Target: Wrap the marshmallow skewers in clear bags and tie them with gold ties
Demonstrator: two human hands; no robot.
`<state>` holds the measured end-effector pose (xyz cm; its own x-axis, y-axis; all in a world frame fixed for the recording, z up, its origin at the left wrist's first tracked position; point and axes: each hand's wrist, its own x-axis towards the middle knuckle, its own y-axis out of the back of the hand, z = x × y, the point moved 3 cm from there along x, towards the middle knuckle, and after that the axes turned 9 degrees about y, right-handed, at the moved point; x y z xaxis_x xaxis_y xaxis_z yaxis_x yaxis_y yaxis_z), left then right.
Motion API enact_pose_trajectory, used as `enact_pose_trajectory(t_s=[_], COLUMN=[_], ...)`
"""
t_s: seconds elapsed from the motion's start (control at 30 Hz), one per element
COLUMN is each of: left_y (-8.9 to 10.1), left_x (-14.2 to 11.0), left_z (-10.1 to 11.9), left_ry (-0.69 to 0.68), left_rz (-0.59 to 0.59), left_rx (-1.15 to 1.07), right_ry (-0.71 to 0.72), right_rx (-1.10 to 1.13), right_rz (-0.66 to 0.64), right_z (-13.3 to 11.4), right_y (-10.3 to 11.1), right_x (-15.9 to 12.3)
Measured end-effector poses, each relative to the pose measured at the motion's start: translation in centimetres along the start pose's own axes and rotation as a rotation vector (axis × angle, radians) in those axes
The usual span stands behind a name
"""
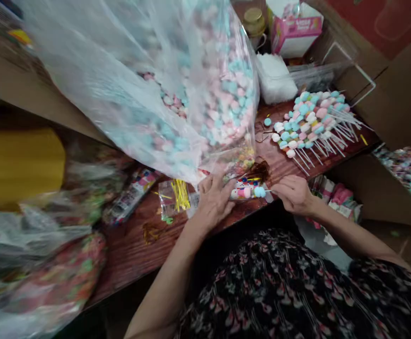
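My right hand (293, 193) pinches the stick end of a marshmallow skewer (250, 192) with white, pink and blue pieces on it. My left hand (212, 200) is closed around the other end of the skewer, fingers curled near the mouth of a big clear bag of pastel marshmallows (177, 84). Both hands meet over the front of a dark wooden table (131, 249). A pile of finished marshmallow skewers (309, 122) lies at the back right of the table.
A small clear packet of yellow twist ties (177, 195) lies left of my left hand. Crinkled candy bags (50, 263) crowd the left. A pink box (295, 30), a jar (254, 21) and cardboard boxes (392, 89) stand behind and to the right.
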<state>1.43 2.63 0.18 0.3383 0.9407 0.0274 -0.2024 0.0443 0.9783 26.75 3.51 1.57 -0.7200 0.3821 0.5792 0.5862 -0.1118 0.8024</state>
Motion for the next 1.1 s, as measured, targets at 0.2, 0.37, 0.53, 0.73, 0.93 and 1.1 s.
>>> enact_pose_trajectory(t_s=[0.2,0.37,0.53,0.73,0.93,1.1], left_y=[0.2,-0.4,-0.4,0.2,0.3,-0.8], left_x=[0.2,0.1,0.1,0.0,0.0,-0.2], left_z=[1.6,2.5,3.0,3.0,2.8,3.1], left_ry=[0.010,0.106,0.151,0.184,0.176,0.117], left_rz=[-0.180,-0.233,-0.228,-0.226,-0.234,-0.285], left_rx=[-0.194,-0.290,-0.256,-0.252,-0.393,-0.370], right_ry=[0.053,0.124,0.101,0.026,-0.167,-0.210], right_rx=[-0.062,-0.082,-0.096,-0.065,-0.001,0.078], right_rz=[0.003,-0.103,-0.189,-0.373,-0.682,-0.813], right_z=[-0.8,-1.2,-0.9,-0.3,-0.6,-1.0], right_y=[-0.2,0.0,-0.2,-0.4,-0.1,0.3], right_x=[0.9,2.2,2.7,2.1,2.4,3.4])
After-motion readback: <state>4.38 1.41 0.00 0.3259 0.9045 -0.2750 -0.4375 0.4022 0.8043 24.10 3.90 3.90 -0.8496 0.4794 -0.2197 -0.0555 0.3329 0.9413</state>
